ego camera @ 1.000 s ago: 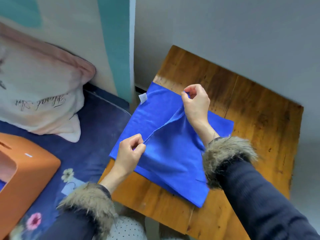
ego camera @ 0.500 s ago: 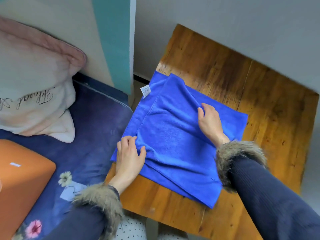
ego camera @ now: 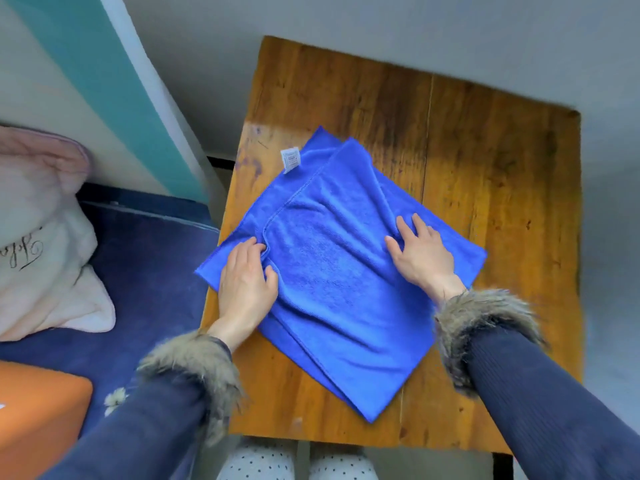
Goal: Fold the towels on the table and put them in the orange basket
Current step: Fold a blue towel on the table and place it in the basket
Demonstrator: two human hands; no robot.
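A blue towel (ego camera: pixel 332 271) lies folded over on the wooden table (ego camera: pixel 485 161), its white label (ego camera: pixel 291 160) at the far left corner. My left hand (ego camera: pixel 246 285) rests flat on the towel's left edge, its fingers straight, beside the corner of the top layer. My right hand (ego camera: pixel 420 254) lies flat on the towel's right part, fingers spread and pressing the cloth. A corner of the orange basket (ego camera: pixel 38 420) shows at the lower left, on the dark blue surface.
A pink and white pillow (ego camera: pixel 41 237) lies at the left on a dark blue flowered cover (ego camera: pixel 152 271). A grey wall runs behind the table, with a teal stripe (ego camera: pixel 93 71) at the left. Bare wood shows on the table's far and right parts.
Both hands let go of the pinched towel edge after folding it over, and now lie flat on the cloth. The view shifted, so the table sits more centrally.
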